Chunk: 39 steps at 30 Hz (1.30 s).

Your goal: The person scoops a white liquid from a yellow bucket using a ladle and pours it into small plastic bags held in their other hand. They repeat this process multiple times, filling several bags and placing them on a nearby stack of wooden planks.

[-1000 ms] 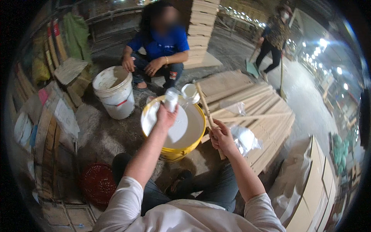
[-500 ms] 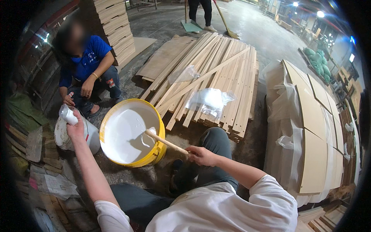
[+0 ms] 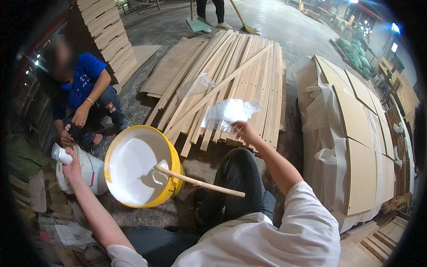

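Note:
My left hand is wrapped round a small clear plastic bag with white contents, over a white bucket at the left. Fingers bent and apart, my right hand reaches to the near edge of a clear plastic bag with a white filling; whether they touch is hard to tell. That bag lies on the wooden slats. Between my hands stands a yellow bucket of white paint-like liquid. A wooden stick leans across its rim, its free end by my right knee.
A person in a blue shirt squats beside the white bucket. Another clear bag lies on the slats. Foam-wrapped panels stand at the right, stacked boards at the far left. Farther back stands a person with a broom and dustpan.
My right hand has let go of the wooden stick and moved forward to the filled bag on the slats. The stick now rests on the rim. My left hand still holds its small bag.

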{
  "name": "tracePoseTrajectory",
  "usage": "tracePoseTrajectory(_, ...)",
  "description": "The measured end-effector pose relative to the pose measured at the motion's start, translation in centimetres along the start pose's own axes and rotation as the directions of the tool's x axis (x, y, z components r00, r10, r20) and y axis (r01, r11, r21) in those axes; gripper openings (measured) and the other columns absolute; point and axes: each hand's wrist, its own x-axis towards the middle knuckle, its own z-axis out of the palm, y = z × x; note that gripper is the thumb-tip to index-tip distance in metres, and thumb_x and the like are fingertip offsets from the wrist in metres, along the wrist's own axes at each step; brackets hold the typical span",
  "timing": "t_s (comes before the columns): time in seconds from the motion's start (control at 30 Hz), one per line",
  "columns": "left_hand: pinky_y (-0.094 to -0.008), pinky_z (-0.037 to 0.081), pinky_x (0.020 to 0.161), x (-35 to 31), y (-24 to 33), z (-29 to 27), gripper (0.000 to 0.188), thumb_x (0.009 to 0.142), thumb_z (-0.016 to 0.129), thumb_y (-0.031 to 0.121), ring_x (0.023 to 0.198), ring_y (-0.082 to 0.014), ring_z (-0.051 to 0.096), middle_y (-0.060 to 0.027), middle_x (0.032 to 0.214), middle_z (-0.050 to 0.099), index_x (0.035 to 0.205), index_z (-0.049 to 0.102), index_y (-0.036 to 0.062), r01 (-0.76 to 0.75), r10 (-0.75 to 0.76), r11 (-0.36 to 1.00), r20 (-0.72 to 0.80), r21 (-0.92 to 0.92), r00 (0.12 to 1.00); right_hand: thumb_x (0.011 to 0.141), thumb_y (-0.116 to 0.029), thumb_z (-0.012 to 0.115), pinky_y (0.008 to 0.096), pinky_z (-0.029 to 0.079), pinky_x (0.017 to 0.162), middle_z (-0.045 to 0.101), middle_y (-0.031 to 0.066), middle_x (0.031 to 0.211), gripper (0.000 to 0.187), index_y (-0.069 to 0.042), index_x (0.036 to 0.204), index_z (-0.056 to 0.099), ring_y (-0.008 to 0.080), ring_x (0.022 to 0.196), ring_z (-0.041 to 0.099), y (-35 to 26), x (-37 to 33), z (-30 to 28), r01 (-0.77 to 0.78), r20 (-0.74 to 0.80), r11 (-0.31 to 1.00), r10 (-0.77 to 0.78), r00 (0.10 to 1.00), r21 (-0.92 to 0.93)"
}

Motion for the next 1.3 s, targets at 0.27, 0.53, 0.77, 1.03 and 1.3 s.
tracePoseTrajectory(0.27, -0.0407, 0.048, 0.082, 0.3, 0.9, 0.1, 0.030, 0.091, 0.038, 0.015, 0.104, -0.0307, 0.049, -0.0173, 0.113, 0.050, 0.114, 0.048, -0.0004, -0.053, 0.054, 0.998, -0.034, 0.044, 0.998, 0.075, -0.034, 0.063, 0.0417, 0.043, 0.088, 0.048, 0.0200, 0.118, 0.059, -0.004, 0.122, 0.044, 0.0343, 0.105, 0.051, 6.1, 7.1, -4.4, -0.494, -0.637, 0.790, 0.175, 0.750, -0.364)
tracePoseTrajectory(0.53, -0.0384, 0.049, 0.081, 1.6, -2.3, 0.0, 0.031, 0.090, 0.036, 0.015, 0.098, -0.0284, 0.053, -0.0153, 0.107, 0.055, 0.113, 0.050, 0.0001, -0.081, 0.072, 0.994, 0.101, 0.080, 0.992, 0.076, -0.022, 0.057, 0.0403, 0.047, 0.072, 0.058, 0.0142, 0.095, 0.019, -0.007, 0.088, 0.059, 0.0326, 0.084, 0.058, 7.6, 8.2, -4.5, -0.321, -0.740, 0.923, 0.062, 0.670, -0.214)
tracePoseTrajectory(0.77, -0.0375, 0.048, 0.086, 2.7, -6.8, -1.4, 0.027, 0.088, 0.040, 0.009, 0.098, -0.0277, 0.054, -0.0159, 0.108, 0.056, 0.111, 0.052, -0.0012, -0.082, 0.078, 0.996, 0.120, 0.031, 0.990, 0.082, -0.020, 0.059, 0.0249, 0.040, 0.047, 0.057, 0.0028, 0.070, 0.017, -0.004, 0.088, 0.060, 0.0119, 0.059, 0.053, 7.8, 4.6, -8.3, 0.139, -0.788, 0.973, 0.064, 0.612, 0.187)
tracePoseTrajectory(1.03, -0.0403, 0.051, 0.080, -1.1, -7.6, -0.2, 0.029, 0.089, 0.036, 0.019, 0.093, -0.0303, 0.055, -0.0161, 0.098, 0.056, 0.106, 0.051, 0.0010, -0.104, 0.107, 0.993, 0.069, -0.052, 0.992, 0.087, -0.032, 0.056, 0.0219, 0.023, 0.036, 0.037, -0.0076, 0.052, 0.027, -0.011, 0.070, 0.053, 0.0039, 0.040, 0.032, 3.4, -4.4, -4.3, 0.319, -0.624, 0.788, 0.104, 0.774, 0.527)
tracePoseTrajectory(1.3, -0.0383, 0.051, 0.077, -3.2, -10.0, 2.4, 0.029, 0.093, 0.033, 0.026, 0.089, -0.0246, 0.056, -0.0093, 0.101, 0.057, 0.106, 0.051, 0.0082, -0.279, 0.285, 0.957, -0.089, 0.075, 0.955, 0.084, -0.016, 0.061, 0.0209, 0.035, 0.045, 0.047, -0.0038, 0.063, 0.010, -0.009, 0.083, 0.054, 0.0062, 0.051, 0.044, -1.5, -7.5, -2.9, 0.327, -0.417, 0.579, 0.025, 0.908, 0.747)
